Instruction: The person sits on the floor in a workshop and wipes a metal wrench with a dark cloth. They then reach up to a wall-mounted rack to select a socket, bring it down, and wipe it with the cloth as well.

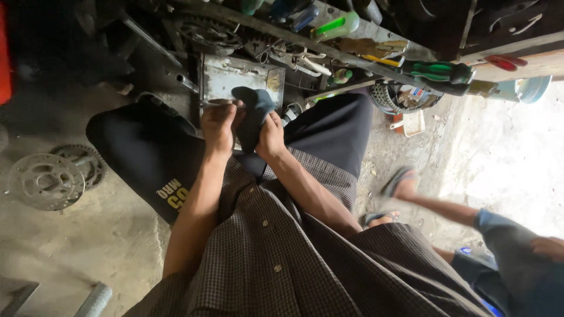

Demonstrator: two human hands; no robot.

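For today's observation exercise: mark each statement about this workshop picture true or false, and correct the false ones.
1. Both hands, left hand and right hand, grip a dark cloth. True.
2. A sprocket disc lies on the concrete floor. True.
3. The green-handled screwdriver is in the right hand. False: it rests among the tools at the top.
4. The person's shirt is plain white. False: it is dark and checked.

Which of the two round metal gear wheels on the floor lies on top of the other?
The pale silver disc, nearer the left edge, lies on top; the darker toothed sprocket peeks out from behind it.
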